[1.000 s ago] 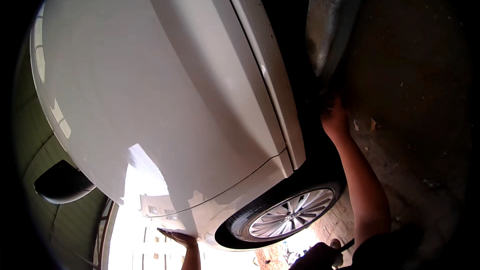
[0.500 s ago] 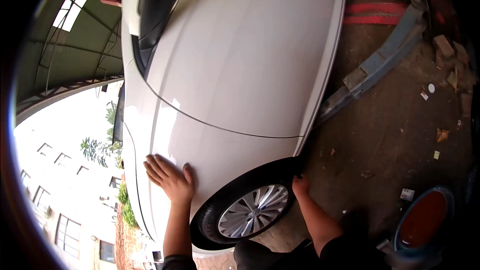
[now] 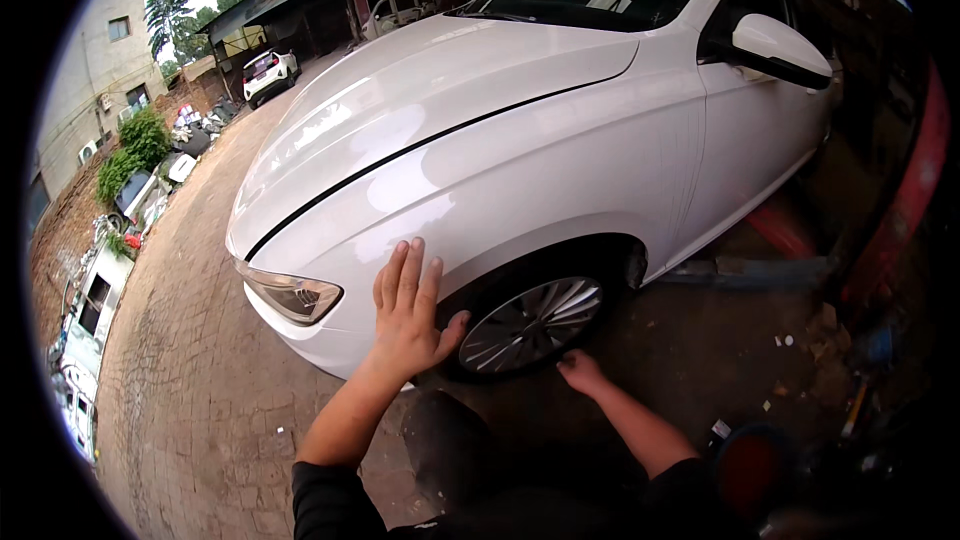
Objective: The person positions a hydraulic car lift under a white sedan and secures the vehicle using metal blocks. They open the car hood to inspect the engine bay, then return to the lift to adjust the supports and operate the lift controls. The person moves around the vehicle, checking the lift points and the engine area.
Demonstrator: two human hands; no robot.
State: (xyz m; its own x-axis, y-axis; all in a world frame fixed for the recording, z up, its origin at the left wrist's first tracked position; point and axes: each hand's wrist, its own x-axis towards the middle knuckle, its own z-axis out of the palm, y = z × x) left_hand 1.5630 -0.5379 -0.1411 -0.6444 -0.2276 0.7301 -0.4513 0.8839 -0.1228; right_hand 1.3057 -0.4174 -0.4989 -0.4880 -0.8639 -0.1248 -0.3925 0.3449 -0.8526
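Note:
A white car [image 3: 520,170] stands before me, its front toward the left. My left hand [image 3: 405,315] is raised in front of the front fender [image 3: 490,210], fingers stretched and thumb out. It holds nothing; whether its fingertips touch the paint I cannot tell. Below the fender is the front wheel [image 3: 530,325], a silver multi-spoke rim in a black tyre. My right hand [image 3: 582,372] is low beside the tyre's lower right side. Its fingers are curled in, and anything inside them is hidden. The headlight [image 3: 295,295] sits left of my left hand.
A red post [image 3: 905,195] and a grey metal lift arm [image 3: 750,272] stand at the right. On the dark floor at lower right is a round bucket [image 3: 755,465], with litter nearby. Brick paving [image 3: 190,340] spreads left, past which lie scrap parts and a parked white car [image 3: 268,75].
My view has swung round to show the car's front and surroundings. My left hand, flat against the fender before, now appears raised in front of it. My right hand remains low by the wheel.

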